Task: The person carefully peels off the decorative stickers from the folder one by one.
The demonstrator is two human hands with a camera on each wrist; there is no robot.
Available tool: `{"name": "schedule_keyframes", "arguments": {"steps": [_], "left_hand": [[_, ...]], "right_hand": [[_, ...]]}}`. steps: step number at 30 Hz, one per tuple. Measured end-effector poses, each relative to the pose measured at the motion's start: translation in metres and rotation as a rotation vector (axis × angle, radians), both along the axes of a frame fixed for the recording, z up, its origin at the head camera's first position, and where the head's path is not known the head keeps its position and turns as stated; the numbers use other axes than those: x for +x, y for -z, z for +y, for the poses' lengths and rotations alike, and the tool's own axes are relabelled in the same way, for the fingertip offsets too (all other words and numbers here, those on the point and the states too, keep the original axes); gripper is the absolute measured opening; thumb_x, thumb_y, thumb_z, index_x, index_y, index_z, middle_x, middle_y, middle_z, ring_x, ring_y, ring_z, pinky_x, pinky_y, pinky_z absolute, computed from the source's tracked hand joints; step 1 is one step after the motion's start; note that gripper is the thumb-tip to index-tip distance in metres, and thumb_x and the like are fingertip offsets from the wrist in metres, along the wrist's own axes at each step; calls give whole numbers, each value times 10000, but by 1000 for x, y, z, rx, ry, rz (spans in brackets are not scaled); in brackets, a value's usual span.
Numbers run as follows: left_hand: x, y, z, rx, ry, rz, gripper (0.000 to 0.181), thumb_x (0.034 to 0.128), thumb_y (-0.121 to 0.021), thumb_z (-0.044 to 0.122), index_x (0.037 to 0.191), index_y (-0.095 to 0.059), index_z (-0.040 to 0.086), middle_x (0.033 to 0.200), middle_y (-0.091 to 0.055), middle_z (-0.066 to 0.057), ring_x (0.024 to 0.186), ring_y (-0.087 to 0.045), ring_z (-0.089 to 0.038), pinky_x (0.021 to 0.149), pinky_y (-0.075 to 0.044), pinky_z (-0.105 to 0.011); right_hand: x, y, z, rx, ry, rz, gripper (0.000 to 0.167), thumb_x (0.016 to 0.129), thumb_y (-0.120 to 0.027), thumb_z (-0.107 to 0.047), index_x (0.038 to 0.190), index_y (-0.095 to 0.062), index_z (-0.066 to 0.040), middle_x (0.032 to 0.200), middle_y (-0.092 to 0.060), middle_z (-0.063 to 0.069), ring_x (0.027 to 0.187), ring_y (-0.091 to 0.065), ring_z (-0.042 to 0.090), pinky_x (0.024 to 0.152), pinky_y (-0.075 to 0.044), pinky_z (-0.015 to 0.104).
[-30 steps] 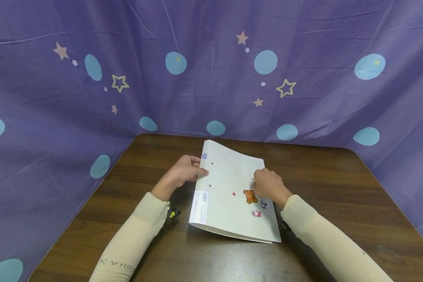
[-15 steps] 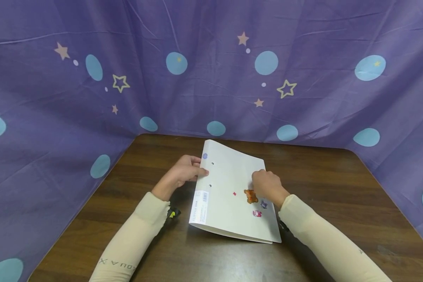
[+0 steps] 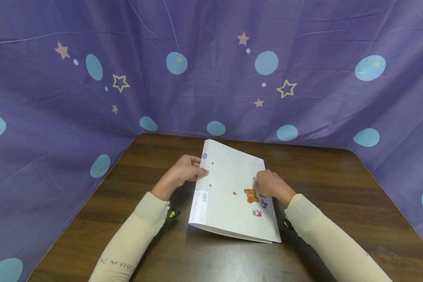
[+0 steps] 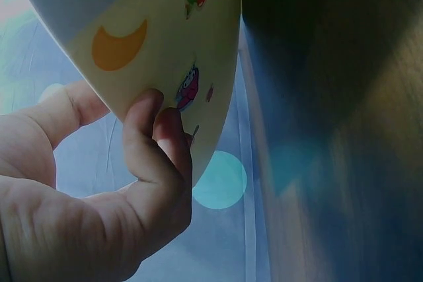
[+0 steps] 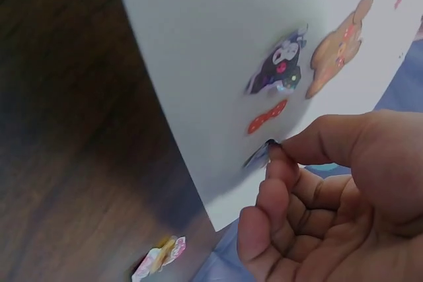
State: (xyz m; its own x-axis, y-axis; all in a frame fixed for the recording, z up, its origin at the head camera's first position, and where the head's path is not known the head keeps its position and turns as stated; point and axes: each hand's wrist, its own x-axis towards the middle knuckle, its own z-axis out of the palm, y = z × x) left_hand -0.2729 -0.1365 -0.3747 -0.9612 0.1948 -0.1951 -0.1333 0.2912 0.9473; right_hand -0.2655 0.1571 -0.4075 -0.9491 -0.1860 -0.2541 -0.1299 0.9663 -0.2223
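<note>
Head view: folder (image 3: pixel 229 176) runs lengthwise away, left grip (image 3: pixel 183 171) pinching it, right grip (image 3: pixel 272 185) a sticker (image 5: pixel 256 156).

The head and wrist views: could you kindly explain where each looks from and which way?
Head: worn on the head, facing forward and down at the white folder; left hand, right hand and sleeves show.
Left wrist: worn there, facing the folder's orange crescent; the left hand shows.
Right wrist: worn there, facing the folder's stickers; the right hand shows.
Head and right wrist share the brown bear sticker.
</note>
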Motion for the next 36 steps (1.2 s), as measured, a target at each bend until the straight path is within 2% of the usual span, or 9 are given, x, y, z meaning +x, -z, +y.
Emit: {"name": "schedule_keyframes", "arguments": {"steps": [8,15,18,23,27,31,36], "left_hand": [[0,0,-1,-9,-2,0,522,861,-762,-28,1324,-540,-120,1133,-679,-225,892,-705,-259,792,-615,-397],[0,0,-1,-3,-2,2,519,864,-757,-32,1324,-535,-124,1133,-675,-229,896,-706,-259,787,-617,-396],[-1,1,-1,5,-2,-2,521,861,-758,-34,1323,-535,-123,1133,-676,-229,892,-707,-259,786,-617,-397],[-2,1,-1,8,-1,-4,521,863,-757,-32,1325,-535,-123,1141,-678,-231,889,-707,-257,787,-617,-395],[-1,0,-2,6,1,-7,523,870,-755,-26,1332,-532,-123,1157,-678,-235,893,-705,-254,792,-615,-391],[0,-1,-2,9,5,-8,526,874,-753,-25,1339,-529,-124,1168,-675,-240,898,-705,-257,802,-614,-400],[0,-1,-2,6,8,-6,523,874,-752,-20,1338,-533,-122,1166,-676,-236,896,-703,-254,804,-614,-403]], "right_hand": [[-2,0,12,-70,-15,16,199,994,-555,-130,1036,-646,42,782,-589,109,667,-564,223,544,-442,309],[-5,-2,21,-78,5,-1,282,1021,-549,-141,1155,-638,92,833,-589,118,688,-560,228,569,-456,314],[-5,-3,27,-98,-1,8,241,1026,-532,-133,1078,-655,67,798,-576,109,665,-545,215,559,-449,310],[-5,-5,37,-126,-3,48,227,1017,-506,-119,858,-629,-12,730,-558,90,590,-538,192,514,-450,302],[-4,-10,44,-147,30,24,221,1031,-502,-119,895,-630,-3,699,-576,93,539,-576,188,489,-481,300],[-3,-14,52,-108,33,40,213,1038,-501,-112,905,-623,0,690,-606,80,580,-613,196,554,-493,325],[-3,-14,62,16,15,113,216,1003,-514,-62,802,-593,-43,723,-587,93,651,-580,248,575,-495,391]]}}
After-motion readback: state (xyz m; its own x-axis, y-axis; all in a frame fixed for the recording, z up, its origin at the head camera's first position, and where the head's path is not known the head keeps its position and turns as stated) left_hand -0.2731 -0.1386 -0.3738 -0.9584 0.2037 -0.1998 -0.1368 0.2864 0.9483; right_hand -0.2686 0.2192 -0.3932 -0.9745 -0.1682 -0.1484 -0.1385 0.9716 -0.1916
